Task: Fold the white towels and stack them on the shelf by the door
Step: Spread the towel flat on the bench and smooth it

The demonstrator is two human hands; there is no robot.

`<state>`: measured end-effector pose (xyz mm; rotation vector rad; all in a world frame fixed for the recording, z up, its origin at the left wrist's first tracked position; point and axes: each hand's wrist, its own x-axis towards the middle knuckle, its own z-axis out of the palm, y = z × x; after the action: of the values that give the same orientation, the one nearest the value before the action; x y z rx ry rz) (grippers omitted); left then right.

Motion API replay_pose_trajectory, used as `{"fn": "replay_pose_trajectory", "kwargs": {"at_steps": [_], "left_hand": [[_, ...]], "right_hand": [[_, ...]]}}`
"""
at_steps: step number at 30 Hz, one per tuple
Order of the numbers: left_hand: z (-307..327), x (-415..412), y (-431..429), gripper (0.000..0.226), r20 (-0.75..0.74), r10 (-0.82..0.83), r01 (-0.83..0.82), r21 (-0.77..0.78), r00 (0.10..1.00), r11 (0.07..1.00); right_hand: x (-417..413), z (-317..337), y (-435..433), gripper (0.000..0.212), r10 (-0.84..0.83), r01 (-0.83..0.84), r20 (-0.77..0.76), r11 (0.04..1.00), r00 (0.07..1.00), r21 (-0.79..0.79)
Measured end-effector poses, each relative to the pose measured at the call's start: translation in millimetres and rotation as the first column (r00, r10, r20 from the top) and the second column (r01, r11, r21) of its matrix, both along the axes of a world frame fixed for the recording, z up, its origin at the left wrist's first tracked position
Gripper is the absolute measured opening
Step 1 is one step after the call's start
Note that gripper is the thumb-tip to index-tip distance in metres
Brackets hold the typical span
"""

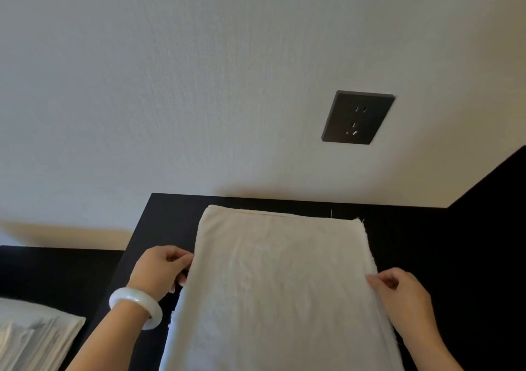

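Neighbouring towel (279, 285): wall socket (357, 117) (above), white linen (37, 331).

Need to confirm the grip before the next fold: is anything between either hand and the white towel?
Nothing visible. The left hand and right hand each pinch a side edge of the towel lying on the dark surface.

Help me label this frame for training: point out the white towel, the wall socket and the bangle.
white towel (273, 285): head view, middle of its top face.
wall socket (358, 117): head view, centre of the dark plate.
bangle (136, 296): head view, upper curve of the ring.
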<state>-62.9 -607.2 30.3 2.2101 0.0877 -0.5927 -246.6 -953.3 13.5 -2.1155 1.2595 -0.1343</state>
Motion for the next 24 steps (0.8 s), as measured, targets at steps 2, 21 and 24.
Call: {"fn": "replay_pose_trajectory", "kwargs": {"at_steps": [2,21,24], "left_hand": [[4,2,1,0.019,-0.037,0.027,-0.028,-0.035,0.999,0.999],[13,22,7,0.025,-0.286,-0.013,-0.062,-0.253,0.958,0.965],[8,23,7,0.022,-0.299,-0.015,-0.070,-0.269,0.954,0.961]], "right_hand": [[4,2,1,0.016,-0.003,0.003,-0.012,1.000,1.000,-0.021],[17,2,-3,0.015,-0.052,0.054,-0.064,0.998,0.997,0.033],[16,1,-3,0.015,-0.046,0.047,-0.046,0.999,0.998,0.023]]}}
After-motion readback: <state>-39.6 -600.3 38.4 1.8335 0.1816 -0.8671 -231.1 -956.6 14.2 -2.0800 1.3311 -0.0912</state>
